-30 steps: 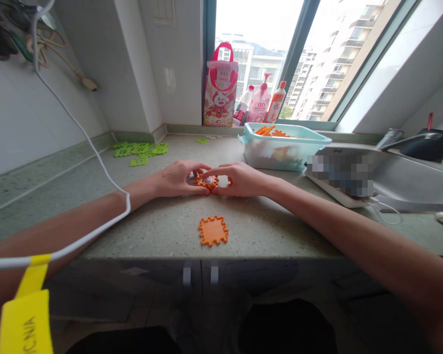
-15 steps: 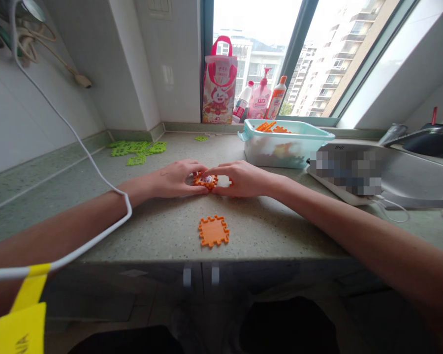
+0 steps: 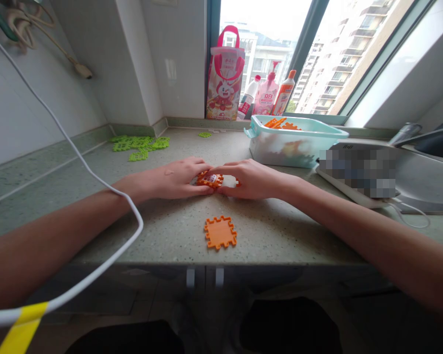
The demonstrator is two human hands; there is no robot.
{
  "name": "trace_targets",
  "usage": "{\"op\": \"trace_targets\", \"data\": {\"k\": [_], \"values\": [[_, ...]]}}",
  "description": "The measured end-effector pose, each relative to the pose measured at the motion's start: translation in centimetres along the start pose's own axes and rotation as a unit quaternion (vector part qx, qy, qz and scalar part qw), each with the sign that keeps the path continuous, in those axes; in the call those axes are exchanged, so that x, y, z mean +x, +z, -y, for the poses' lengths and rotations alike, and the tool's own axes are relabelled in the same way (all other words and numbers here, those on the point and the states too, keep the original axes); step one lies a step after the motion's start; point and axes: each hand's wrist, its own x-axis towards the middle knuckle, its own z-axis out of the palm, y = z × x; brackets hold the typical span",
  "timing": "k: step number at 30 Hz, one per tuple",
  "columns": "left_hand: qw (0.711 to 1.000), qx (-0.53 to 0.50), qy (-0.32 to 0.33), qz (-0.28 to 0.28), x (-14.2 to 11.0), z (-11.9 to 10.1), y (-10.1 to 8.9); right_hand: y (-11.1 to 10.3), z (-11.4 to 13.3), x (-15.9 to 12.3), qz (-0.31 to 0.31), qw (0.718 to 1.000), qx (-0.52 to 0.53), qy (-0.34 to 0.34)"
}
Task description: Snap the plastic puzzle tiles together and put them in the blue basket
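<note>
Both hands meet over the middle of the counter. My left hand grips an orange puzzle tile with notched edges and a printed label on top. From the other side, my right hand has its fingertips closed on the same tile. A bit of orange with a pale piece shows beneath the right palm, mostly hidden, so I cannot tell whether it is joined to the tile. Nearer the counter's front edge, a second orange puzzle tile lies flat, apart from both hands.
Green puzzle tiles lie at the back left, one small green piece by the back wall. A light-blue tub holds orange tiles, left of the sink. A white cable crosses my left forearm. Bottles and a pink bag stand at the window.
The hands keep their hold on the tile with barely any movement. My view has shifted slightly, and the white cable has swung in front of the left forearm.
</note>
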Motion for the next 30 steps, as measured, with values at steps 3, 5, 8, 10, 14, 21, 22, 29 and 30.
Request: {"op": "trace_targets", "data": {"k": [3,5,8,10,14,21,22,29,30], "values": [[1.000,0.002,0.002,-0.006,0.07,0.15,0.11,-0.01,-0.04,-0.01,0.002,1.000,0.000,0.004],[1.000,0.002,0.001,-0.011,0.11,0.30,0.17,-0.06,-0.02,-0.02,0.003,1.000,0.000,0.006],[1.000,-0.002,0.005,-0.018,0.15,0.59,0.25,-0.15,0.06,-0.01,0.002,1.000,0.001,0.001],[1.000,-0.003,0.008,-0.023,0.16,0.76,0.27,-0.21,0.11,0.01,0.000,1.000,0.003,-0.001],[1.000,-0.004,0.010,-0.029,0.17,0.87,0.21,-0.24,0.13,0.06,0.003,1.000,0.006,0.000],[1.000,-0.002,0.003,-0.028,0.23,0.88,0.20,-0.10,-0.16,0.01,0.001,1.000,0.006,-0.001],[1.000,-0.001,0.002,-0.028,0.23,0.89,0.22,-0.07,-0.19,0.01,0.000,1.000,0.006,-0.002],[1.000,-0.001,0.005,-0.026,0.16,0.82,0.11,-0.09,-0.17,0.02,0.003,1.000,0.005,0.001],[1.000,-0.002,0.004,-0.025,0.14,0.81,0.09,-0.09,-0.17,0.01,0.002,1.000,0.004,0.000]]}}
